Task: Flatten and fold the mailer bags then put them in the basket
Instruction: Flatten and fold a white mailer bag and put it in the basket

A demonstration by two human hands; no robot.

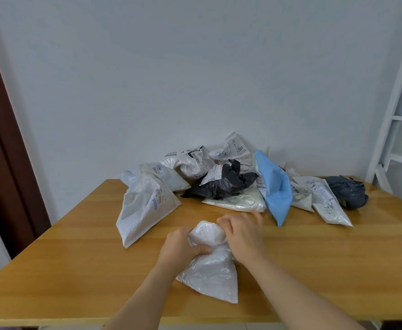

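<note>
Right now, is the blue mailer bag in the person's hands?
No, both hands grip a white mailer bag; the blue mailer bag lies in the pile behind.

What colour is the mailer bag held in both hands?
White, slightly translucent mailer bag; seen in the head view.

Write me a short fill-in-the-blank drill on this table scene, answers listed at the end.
1. Both hands grip a crumpled ____ mailer bag.
2. The left hand and right hand work above a ____ table.
3. In the pile behind, one bag is light ____.

Missing words: white; wooden; blue
</note>
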